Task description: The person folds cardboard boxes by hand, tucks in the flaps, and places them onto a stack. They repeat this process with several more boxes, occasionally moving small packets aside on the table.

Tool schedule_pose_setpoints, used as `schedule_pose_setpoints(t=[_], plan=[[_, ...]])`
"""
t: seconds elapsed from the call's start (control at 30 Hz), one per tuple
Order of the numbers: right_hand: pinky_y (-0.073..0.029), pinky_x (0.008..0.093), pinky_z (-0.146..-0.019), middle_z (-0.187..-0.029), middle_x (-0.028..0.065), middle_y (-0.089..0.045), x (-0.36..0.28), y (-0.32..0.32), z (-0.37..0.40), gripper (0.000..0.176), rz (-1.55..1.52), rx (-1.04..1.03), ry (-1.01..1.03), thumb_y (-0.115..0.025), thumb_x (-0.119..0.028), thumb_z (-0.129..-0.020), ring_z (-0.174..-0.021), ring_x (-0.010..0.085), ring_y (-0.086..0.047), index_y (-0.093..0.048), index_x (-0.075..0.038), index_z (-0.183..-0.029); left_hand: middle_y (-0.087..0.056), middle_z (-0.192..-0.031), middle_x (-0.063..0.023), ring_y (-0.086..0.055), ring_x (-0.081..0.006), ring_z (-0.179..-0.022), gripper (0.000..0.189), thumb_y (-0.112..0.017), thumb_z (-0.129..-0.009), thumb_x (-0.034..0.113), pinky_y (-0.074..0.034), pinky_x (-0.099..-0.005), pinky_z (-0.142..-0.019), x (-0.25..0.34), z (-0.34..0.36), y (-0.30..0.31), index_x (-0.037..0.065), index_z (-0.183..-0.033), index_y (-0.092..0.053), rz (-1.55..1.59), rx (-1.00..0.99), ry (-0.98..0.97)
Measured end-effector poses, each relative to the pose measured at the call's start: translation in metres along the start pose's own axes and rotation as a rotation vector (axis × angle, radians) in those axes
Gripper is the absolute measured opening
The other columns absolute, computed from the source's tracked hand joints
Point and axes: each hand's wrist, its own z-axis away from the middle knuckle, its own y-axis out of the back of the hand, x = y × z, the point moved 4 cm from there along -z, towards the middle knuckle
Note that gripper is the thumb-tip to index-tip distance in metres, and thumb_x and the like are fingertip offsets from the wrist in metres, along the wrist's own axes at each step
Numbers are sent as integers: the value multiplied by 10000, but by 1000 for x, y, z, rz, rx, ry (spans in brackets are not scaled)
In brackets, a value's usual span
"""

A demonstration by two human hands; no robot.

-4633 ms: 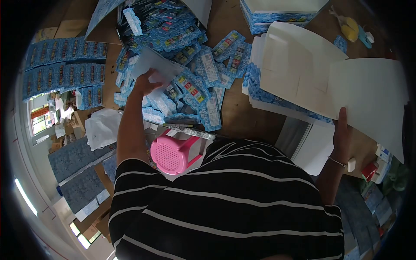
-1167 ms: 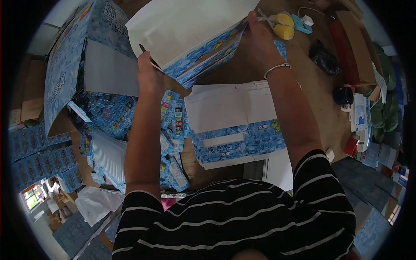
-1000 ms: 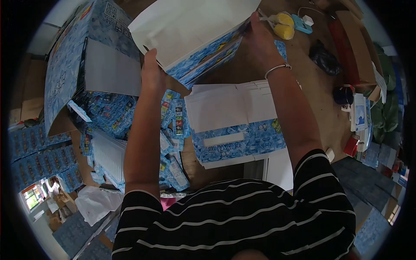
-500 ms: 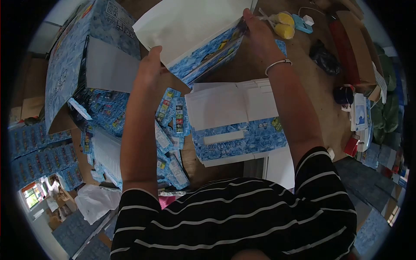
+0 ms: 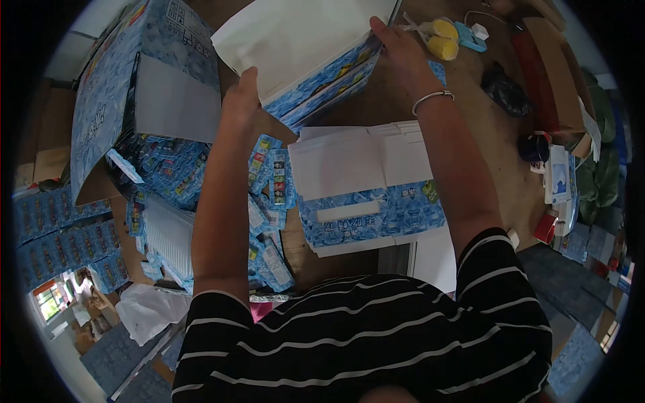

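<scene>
Both hands hold a large white and blue printed carton (image 5: pixel 302 43) at the top centre, tilted over the table. My left hand (image 5: pixel 243 97) grips its near left corner, thumb up on the white face, the other fingers mostly hidden. My right hand (image 5: pixel 402 50) grips the right side with the thumb at the edge. Nearer to me lies a stack of flat cartons (image 5: pixel 369 181), white with a blue printed band. Small blue packets (image 5: pixel 279 178) are scattered between my left forearm and that stack.
An open blue box (image 5: pixel 175 101) full of small packets stands at the left. At the right are yellow objects in a clear bag (image 5: pixel 443 40), a black plastic bag (image 5: pixel 504 91), a dark round jar (image 5: pixel 533 148) and a brown cardboard box (image 5: pixel 554 74). White plastic (image 5: pixel 144 312) lies lower left.
My left hand and the left end of the carton have shifted slightly right. My right hand has moved slightly left at the thumb. Both hands keep their hold.
</scene>
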Motion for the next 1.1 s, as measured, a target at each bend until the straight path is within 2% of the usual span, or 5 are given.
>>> schedule_pose_setpoints(t=[0.43, 0.7, 0.83, 0.9, 1.1], plan=[[-365, 281, -786, -885, 95, -557, -13, -5, 22, 612, 28, 99, 115, -438, -580, -760, -835, 156, -484, -556, -6, -938, -525, -1010, -110, -523, -206, -883, 503, -439, -779, 417, -403, -355, -743, 14, 19, -10, 29, -1098, -445, 16, -48, 71], [-377, 332, -791, -908, 190, -557, -13, 5, 41, 739, 343, 230, -5, -324, -658, -747, -905, 253, -511, -546, 6, -986, -520, -998, -136, -528, -266, -876, 483, -461, -733, 376, -413, -404, -733, 17, 12, -2, 38, -1078, -453, -109, 13, 76], [-371, 329, -808, -934, 195, -554, -23, 1, 62, 739, 347, 237, -35, -330, -657, -746, -929, 257, -508, -542, 4, -1001, -520, -987, -145, -533, -257, -866, 435, -456, -738, 320, -432, -401, -716, 14, 8, 2, 15, -1048, -467, -104, -24, 80], [-364, 320, -823, -959, 195, -551, -23, 3, 66, 729, 326, 269, -35, -340, -645, -750, -948, 261, -502, -537, 4, -1017, -544, -864, -161, -542, -246, -726, 368, -388, -749, 271, -448, -361, -616, 15, 9, 2, -4, -972, -487, -40, -27, 86], [-344, 304, -850, -989, 186, -547, -20, 10, 64, 696, 307, 193, -32, -361, -621, -759, -978, 261, -491, -527, -11, -1053, -542, -864, -175, -551, -277, -741, 342, -379, -757, 234, -456, -369, -650, 12, 3, 9, -20, -965, -476, 38, -59, 111]])
